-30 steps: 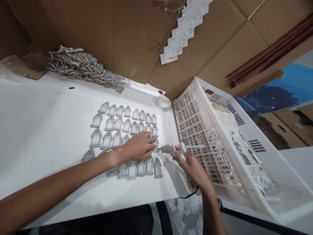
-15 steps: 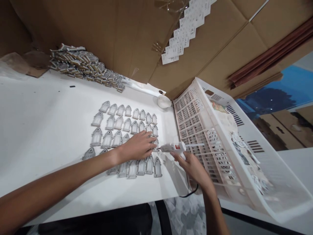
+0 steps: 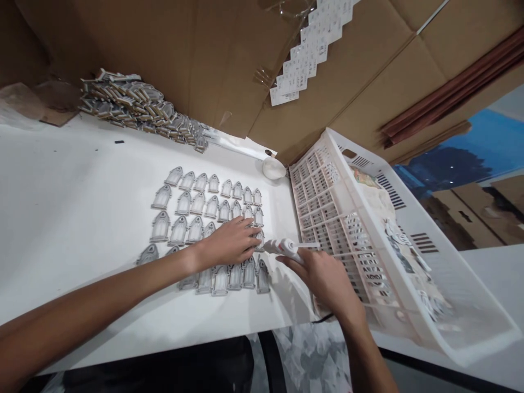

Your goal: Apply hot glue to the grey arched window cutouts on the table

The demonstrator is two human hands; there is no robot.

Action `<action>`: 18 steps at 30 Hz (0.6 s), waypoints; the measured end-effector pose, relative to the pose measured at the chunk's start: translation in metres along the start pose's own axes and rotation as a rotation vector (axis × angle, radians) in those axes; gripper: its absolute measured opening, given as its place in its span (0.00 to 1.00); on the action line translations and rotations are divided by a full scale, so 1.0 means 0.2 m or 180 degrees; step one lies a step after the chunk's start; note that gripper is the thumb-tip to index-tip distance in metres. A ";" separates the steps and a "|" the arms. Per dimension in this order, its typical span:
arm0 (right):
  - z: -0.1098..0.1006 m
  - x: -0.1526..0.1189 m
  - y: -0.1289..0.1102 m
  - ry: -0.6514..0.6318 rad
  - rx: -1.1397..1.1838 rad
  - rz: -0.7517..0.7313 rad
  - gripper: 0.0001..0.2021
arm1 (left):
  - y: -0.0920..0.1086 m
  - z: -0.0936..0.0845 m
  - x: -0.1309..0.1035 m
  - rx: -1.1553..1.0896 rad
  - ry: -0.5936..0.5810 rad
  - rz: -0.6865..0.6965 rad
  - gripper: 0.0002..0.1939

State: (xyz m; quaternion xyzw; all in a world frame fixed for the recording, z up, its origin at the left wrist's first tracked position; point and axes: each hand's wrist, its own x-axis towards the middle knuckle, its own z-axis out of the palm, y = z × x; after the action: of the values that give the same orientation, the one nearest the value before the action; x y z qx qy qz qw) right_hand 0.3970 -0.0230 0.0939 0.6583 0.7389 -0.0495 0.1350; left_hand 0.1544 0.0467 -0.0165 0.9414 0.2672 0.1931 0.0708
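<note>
Gripping a white plastic hot-glue gun (image 3: 279, 246), the right hand (image 3: 325, 275) has its fingers wrapped round the handle; trigger finger hidden, can't tell if pressed. Gun is at the R edge of the layout, just above the white tabletop (image 3: 73, 218); its long axis runs approx. L–R across the view, nozzle pointing L toward the other hand's fingertips, w/ a translucent straight glue stick (image 3: 310, 245) jutting out the back toward the white slatted plastic basket (image 3: 462, 284). Can't tell if the nozzle tip touches anything. Left hand (image 3: 233, 240) is palm down over the rows, fingers slightly spread, tips at a grey arched window-shaped piece (image 3: 259, 239) by the nozzle; can't tell how hard they press. Rest of the grey arched window-shaped pieces (image 3: 221, 280) lie flat in rough rows, pointed tops away from the person, long axes mostly near–far; some at far L lean a bit R. Beyond: heaped pile of similar pieces (image 3: 139, 106) vs. brown cardboard wall (image 3: 216, 49), plus small round white bowl (image 3: 273, 169) nr the basket.
</note>
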 end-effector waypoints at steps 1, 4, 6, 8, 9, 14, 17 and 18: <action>-0.02 0.00 -0.01 0.0001 -0.0127 -0.0041 0.28 | 0.00 0.00 0.00 0.0037 -0.0014 0.0003 0.15; -0.04 -0.04 -0.01 0.0126 -0.0199 -0.0196 0.25 | 0.01 0.00 0.00 0.0096 -0.0021 -0.0006 0.15; -0.03 -0.08 0.02 0.0370 -0.0033 -0.0223 0.22 | 0.01 0.01 0.00 0.0078 0.0010 -0.0017 0.14; 0.02 -0.12 0.06 0.0735 0.0242 -0.0045 0.26 | 0.01 0.01 -0.01 0.0066 0.0026 -0.0009 0.14; 0.06 -0.14 0.07 0.0908 0.0405 0.0121 0.29 | 0.01 0.01 -0.01 0.0073 0.0020 0.0000 0.14; 0.36 -0.15 0.04 0.1257 0.1798 0.0761 0.35 | 0.02 0.00 -0.01 0.0157 -0.0049 -0.0004 0.16; 0.53 -0.11 0.00 0.1372 0.2657 0.0900 0.37 | 0.04 -0.01 -0.01 0.0246 -0.0117 0.0004 0.16; 0.57 -0.10 -0.01 0.1386 0.2823 0.0989 0.37 | 0.05 -0.03 -0.01 0.0256 -0.0129 -0.0007 0.17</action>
State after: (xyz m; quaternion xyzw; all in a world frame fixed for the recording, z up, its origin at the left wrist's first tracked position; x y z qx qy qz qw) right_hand 0.4122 -0.0699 -0.0096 0.7492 0.5513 -0.1992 -0.3082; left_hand 0.1546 0.0379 -0.0104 0.9469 0.2743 0.1631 0.0384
